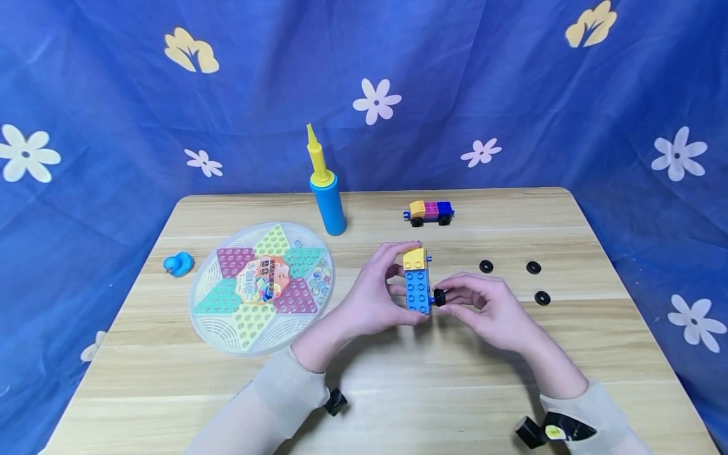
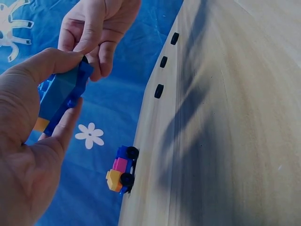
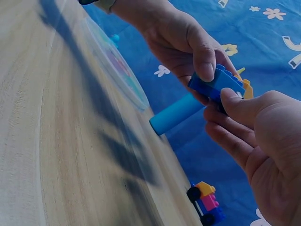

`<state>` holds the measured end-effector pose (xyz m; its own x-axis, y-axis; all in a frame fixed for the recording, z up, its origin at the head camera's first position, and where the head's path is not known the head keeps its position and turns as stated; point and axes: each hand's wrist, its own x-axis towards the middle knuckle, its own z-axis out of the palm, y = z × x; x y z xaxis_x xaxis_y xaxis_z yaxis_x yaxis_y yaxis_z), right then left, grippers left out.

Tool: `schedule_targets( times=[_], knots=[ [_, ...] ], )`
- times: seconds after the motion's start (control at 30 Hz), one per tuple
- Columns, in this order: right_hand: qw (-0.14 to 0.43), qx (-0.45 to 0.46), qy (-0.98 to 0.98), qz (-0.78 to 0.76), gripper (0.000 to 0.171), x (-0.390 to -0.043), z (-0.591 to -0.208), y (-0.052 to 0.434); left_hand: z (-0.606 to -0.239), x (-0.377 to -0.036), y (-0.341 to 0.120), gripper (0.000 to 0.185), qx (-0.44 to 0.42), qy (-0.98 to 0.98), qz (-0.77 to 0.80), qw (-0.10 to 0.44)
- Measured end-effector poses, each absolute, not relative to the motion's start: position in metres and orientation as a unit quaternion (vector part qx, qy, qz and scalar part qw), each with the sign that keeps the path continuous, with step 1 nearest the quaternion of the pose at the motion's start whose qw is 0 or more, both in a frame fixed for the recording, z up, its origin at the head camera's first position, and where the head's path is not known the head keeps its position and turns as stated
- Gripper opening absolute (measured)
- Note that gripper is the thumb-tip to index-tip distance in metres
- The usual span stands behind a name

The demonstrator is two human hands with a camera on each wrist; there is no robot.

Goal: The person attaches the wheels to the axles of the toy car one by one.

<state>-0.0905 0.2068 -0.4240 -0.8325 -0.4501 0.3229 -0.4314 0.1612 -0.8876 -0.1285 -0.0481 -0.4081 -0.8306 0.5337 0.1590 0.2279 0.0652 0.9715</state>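
Observation:
My left hand [image 1: 375, 294] grips a toy block car [image 1: 418, 287] by its two ends, above the table. Its body is blue with a yellow block at the far end, and blue axle stubs stick out on the right side. Between thumb and fingers, my right hand [image 1: 489, 306] pinches a small black wheel [image 1: 440, 297] right at the near axle stub. The far stub on that side is bare. In the right wrist view my thumb covers most of the wheel. Three loose black wheels [image 1: 533, 268] lie on the table to the right of my right hand.
A finished-looking toy car [image 1: 430, 212] in yellow, pink and blue stands at the back. Left of it is a blue and yellow hand pump [image 1: 328, 202], upright. A round Chinese checkers board [image 1: 207, 325] and a blue rubber duck [image 1: 179, 264] lie on the left of the table [image 1: 398, 411].

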Motion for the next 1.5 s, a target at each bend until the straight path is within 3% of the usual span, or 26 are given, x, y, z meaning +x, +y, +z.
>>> schedule_targets(
  times=[0.3, 0.7, 1.1, 1.5],
  knots=[
    [0.007, -0.296, 0.759, -0.580, 0.038, -0.092, -0.425, 0.207, -0.408, -0.129, -0.047, 0.110, 0.269, 0.701, 0.652, 0.105],
    [-0.047, -0.318, 0.742, -0.588, 0.033, -0.097, -0.424, 0.200, -0.405, -0.129, -0.046, 0.107, 0.251, 0.674, 0.684, 0.120],
    [-0.029, -0.334, 0.742, -0.581, 0.035, -0.100, -0.417, 0.199, -0.407, -0.129, -0.043, 0.106, 0.246, 0.650, 0.709, 0.120],
    [-0.056, -0.309, 0.749, -0.584, 0.036, -0.096, -0.416, 0.207, -0.410, -0.124, -0.037, 0.104, 0.256, 0.625, 0.729, 0.111]
  ],
)
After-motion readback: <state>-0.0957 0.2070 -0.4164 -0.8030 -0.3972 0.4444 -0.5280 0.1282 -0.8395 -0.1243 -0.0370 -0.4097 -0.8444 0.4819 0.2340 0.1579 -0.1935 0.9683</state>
